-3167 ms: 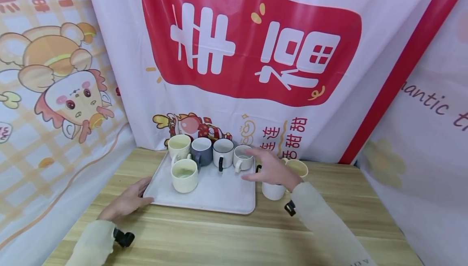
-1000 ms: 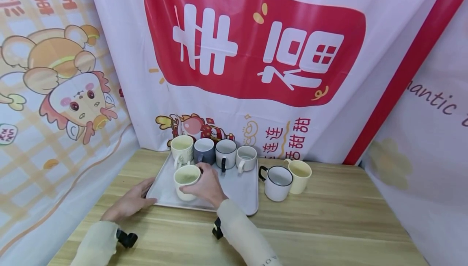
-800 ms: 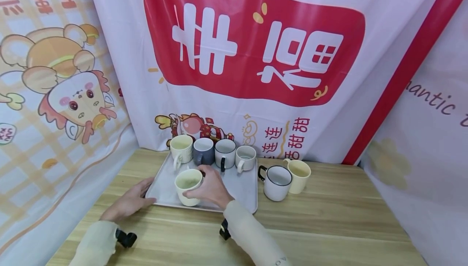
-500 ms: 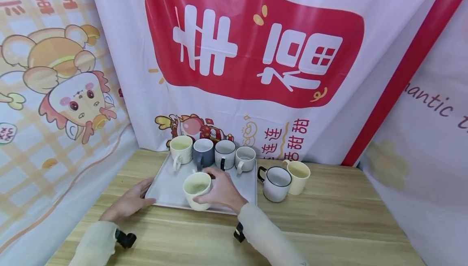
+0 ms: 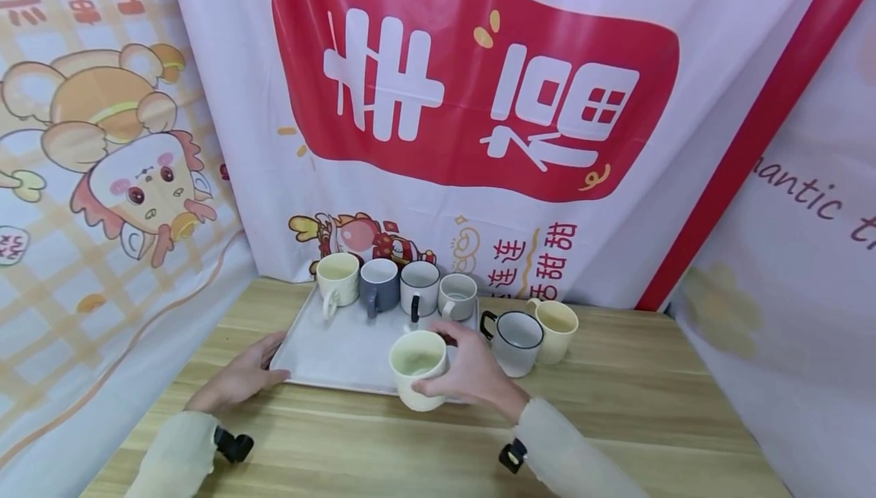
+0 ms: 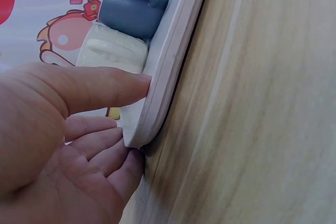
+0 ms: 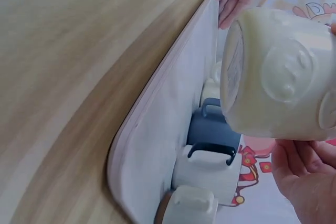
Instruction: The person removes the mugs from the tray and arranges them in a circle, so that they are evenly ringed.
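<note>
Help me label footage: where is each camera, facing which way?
On head: faces forward and down at tray and mugs; shows sleeves, left fingers, right fingers.
On left wrist: faces forward at tray's corner; shows left fingers.
On right wrist: faces leftward past held mug; shows left fingers, right fingers.
Both wrist views share the blue mug.

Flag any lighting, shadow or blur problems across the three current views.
Head view: bright, fairly even light, the red banner panel clearly outlined; left wrist view: dimmer, with a dark shadow line beneath the rim of the tray and the tabletop grain soft toward the right; right wrist view: also dim, tabletop grain smeared, but the held mug sharp enough for its embossing to read.
</note>
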The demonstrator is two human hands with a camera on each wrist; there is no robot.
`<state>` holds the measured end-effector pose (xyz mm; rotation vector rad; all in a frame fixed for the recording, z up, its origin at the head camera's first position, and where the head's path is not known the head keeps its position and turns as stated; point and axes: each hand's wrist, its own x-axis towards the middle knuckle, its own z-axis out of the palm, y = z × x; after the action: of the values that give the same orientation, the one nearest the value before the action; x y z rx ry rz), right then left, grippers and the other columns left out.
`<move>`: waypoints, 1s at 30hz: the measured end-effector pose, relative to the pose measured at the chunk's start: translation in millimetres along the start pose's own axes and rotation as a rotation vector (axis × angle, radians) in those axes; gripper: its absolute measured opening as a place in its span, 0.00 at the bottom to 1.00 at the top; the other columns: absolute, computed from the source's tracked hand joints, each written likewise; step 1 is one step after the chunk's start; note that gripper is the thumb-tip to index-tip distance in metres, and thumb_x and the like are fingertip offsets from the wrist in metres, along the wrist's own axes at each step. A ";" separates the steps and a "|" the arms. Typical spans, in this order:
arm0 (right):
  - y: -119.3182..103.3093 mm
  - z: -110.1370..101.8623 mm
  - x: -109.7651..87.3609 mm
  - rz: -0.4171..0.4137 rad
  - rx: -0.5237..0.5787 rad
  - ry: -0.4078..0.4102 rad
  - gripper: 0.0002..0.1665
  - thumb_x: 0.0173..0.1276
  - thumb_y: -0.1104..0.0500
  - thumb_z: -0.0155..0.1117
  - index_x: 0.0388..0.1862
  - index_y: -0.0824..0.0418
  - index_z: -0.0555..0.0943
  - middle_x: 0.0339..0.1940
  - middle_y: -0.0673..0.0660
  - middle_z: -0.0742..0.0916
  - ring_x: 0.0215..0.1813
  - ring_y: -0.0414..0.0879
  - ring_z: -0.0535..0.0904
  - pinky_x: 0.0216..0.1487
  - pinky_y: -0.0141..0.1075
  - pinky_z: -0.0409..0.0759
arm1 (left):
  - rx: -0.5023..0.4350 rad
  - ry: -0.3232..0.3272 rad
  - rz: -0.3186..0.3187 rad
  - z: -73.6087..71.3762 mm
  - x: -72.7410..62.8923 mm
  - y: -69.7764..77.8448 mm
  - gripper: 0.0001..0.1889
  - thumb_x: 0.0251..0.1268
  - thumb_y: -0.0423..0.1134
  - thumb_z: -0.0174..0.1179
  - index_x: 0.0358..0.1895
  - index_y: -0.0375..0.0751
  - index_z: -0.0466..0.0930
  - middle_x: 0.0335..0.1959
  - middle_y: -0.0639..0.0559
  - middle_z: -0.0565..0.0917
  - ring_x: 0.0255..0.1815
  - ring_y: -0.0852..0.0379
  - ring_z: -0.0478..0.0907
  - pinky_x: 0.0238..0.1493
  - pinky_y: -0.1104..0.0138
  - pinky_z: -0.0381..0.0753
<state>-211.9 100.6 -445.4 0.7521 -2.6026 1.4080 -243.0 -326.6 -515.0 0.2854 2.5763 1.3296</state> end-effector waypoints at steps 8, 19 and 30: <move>8.3 -42.9 -51.6 0.055 -0.014 0.040 0.45 0.39 0.53 0.93 0.59 0.54 0.83 0.50 0.50 0.90 0.51 0.45 0.87 0.55 0.31 0.85 | -0.010 -0.010 -0.027 0.3 -0.9 4.0 0.45 0.76 0.33 0.62 0.84 0.24 0.42 0.85 0.23 0.44 0.85 0.22 0.44 0.83 0.34 0.53; 42.7 -99.7 -124.8 0.111 -0.111 0.201 0.44 0.39 0.55 0.94 0.58 0.58 0.84 0.47 0.50 0.90 0.48 0.39 0.86 0.55 0.30 0.86 | -0.015 -0.014 -0.026 -0.7 -0.4 4.9 0.47 0.76 0.34 0.63 0.84 0.23 0.40 0.85 0.21 0.43 0.85 0.21 0.42 0.83 0.31 0.51; 93.4 -152.0 -155.3 0.281 -0.261 0.361 0.43 0.43 0.53 0.93 0.58 0.64 0.84 0.47 0.59 0.91 0.47 0.36 0.85 0.48 0.14 0.76 | -0.009 -0.013 -0.019 -0.9 -2.1 6.4 0.46 0.76 0.33 0.63 0.83 0.22 0.41 0.85 0.21 0.44 0.85 0.21 0.43 0.83 0.32 0.52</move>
<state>-142.0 324.4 -476.6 0.0900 -2.5903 1.0981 -240.8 -324.2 -509.1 0.2660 2.5548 1.3280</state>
